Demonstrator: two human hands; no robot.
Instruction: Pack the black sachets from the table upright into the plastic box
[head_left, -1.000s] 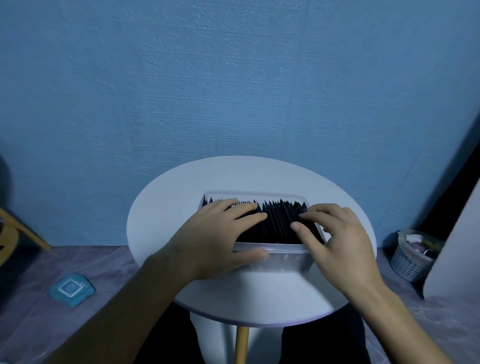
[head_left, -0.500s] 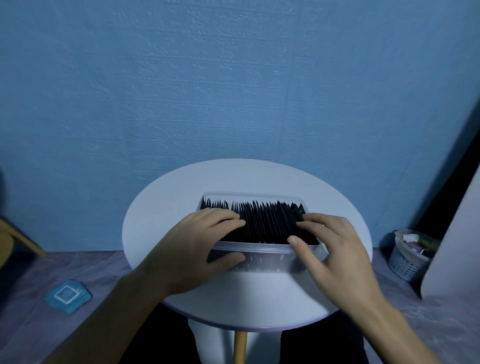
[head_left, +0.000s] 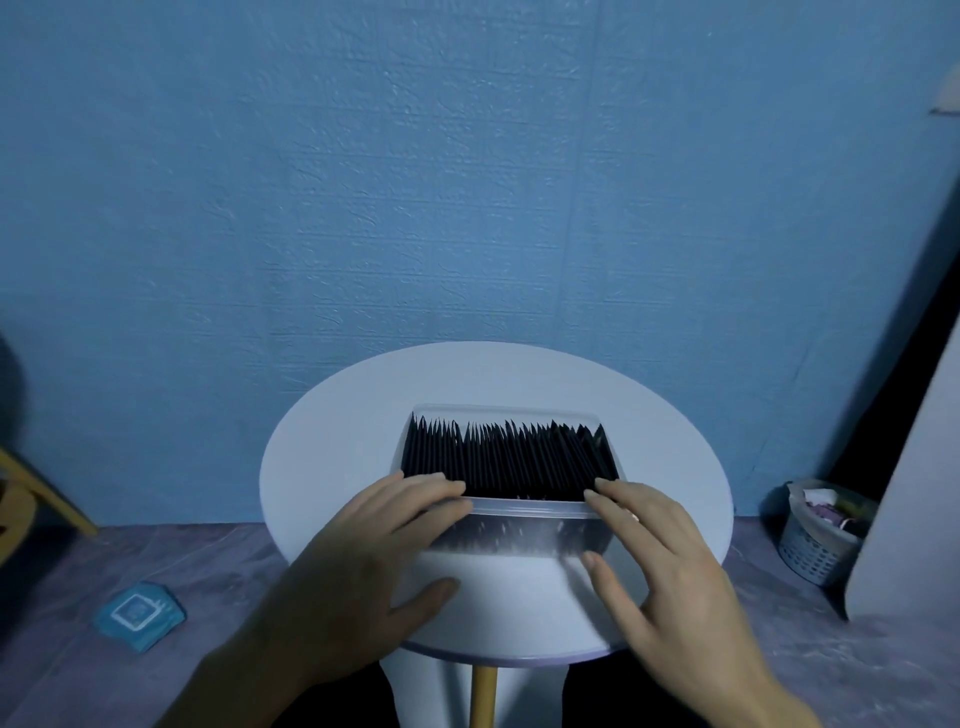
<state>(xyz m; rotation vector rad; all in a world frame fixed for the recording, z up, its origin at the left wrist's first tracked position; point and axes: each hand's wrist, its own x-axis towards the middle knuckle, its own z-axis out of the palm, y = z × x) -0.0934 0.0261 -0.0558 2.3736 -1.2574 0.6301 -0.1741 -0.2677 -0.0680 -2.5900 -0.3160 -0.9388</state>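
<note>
Left hand (head_left: 363, 561) and right hand (head_left: 670, 561), fingers nearly straight, rest on the 7 and 5 o'clock corners of the clear rectangular plastic box (head_left: 519, 532). Black sachets (head_left: 509, 462) stand upright inside, mid round white table (head_left: 337, 457). Grey lattice basket (head_left: 815, 543) on the floor at 3 o'clock.

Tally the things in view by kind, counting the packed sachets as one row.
Hands: 2, left hand and right hand
Plastic box: 1
Row of black sachets: 1, singles too dense to count
Round table: 1
Basket on the floor: 1
Blue packet on the floor: 1
Total: 7
</note>
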